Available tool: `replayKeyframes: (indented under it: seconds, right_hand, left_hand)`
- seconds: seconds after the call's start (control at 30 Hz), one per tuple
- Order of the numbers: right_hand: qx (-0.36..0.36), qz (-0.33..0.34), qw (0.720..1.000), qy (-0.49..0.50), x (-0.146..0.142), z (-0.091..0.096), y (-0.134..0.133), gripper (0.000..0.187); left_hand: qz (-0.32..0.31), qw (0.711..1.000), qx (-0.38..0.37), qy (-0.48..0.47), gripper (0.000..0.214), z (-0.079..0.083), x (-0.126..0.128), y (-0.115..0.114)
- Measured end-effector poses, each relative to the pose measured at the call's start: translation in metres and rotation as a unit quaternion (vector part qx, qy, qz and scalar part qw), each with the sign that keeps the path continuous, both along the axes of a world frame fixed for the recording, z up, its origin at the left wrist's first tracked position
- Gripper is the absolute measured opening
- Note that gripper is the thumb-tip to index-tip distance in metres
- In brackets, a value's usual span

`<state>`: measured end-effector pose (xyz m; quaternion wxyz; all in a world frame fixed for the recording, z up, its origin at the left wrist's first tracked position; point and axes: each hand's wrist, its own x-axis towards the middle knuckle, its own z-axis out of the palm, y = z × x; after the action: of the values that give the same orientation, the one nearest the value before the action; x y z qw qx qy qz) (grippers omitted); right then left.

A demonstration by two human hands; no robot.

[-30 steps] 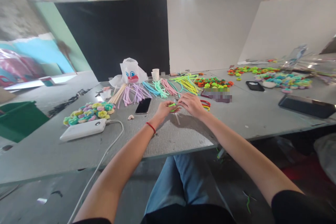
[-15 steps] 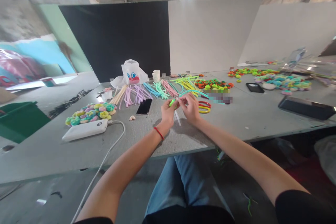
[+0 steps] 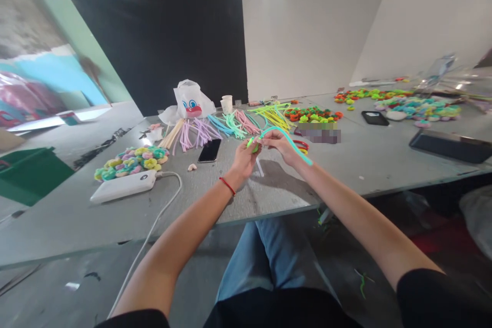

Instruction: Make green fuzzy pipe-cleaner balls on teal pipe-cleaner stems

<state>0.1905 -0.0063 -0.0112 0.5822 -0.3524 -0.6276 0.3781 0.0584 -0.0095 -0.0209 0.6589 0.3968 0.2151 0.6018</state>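
Over the table my left hand (image 3: 243,160), with a red cord at its wrist, is closed around a bright green fuzzy bundle (image 3: 252,143). Close by, my right hand (image 3: 280,142) pinches a turquoise pipe cleaner (image 3: 299,149) near the green bundle. The pipe cleaner arcs over the right hand, its free end lying across that wrist. A thin pale strip (image 3: 260,167) shows below the fingers. Red and yellow pipe cleaners (image 3: 302,146) lie partly hidden behind my right hand. The fingertips cover where turquoise and green meet.
Beyond the hands lie pastel pipe cleaner bunches (image 3: 200,132) and a black phone (image 3: 209,150). A white power bank (image 3: 123,187) with its cable sits at left beside fuzzy flower pieces (image 3: 130,162). Orange and green pieces (image 3: 313,115) lie at back right; a dark tray-like object (image 3: 449,146) at far right.
The turquoise pipe cleaner has swung down over my right wrist; before, it reached away to the right. My right hand has shifted slightly away from the left.
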Motion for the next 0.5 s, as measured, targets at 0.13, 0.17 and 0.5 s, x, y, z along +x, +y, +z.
replayKeyframes:
  seconds: [0.13, 0.17, 0.5]
  right_hand:
    - [0.003, 0.023, 0.999, -0.03, 0.013, 0.005, 0.002, 0.024]
    - [0.014, 0.029, 0.999, -0.037, 0.015, 0.006, 0.002, 0.025]
    - [0.095, 0.047, 0.989, -0.099, 0.02, 0.005, 0.006, 0.026]
  left_hand:
    - [-0.03, 0.999, 0.023, 0.039, 0.017, 0.001, -0.004, 0.0]
    - [-0.037, 0.998, 0.026, 0.048, 0.018, 0.001, -0.004, 0.0]
    - [-0.091, 0.989, -0.032, 0.113, 0.015, -0.005, -0.011, 0.005]
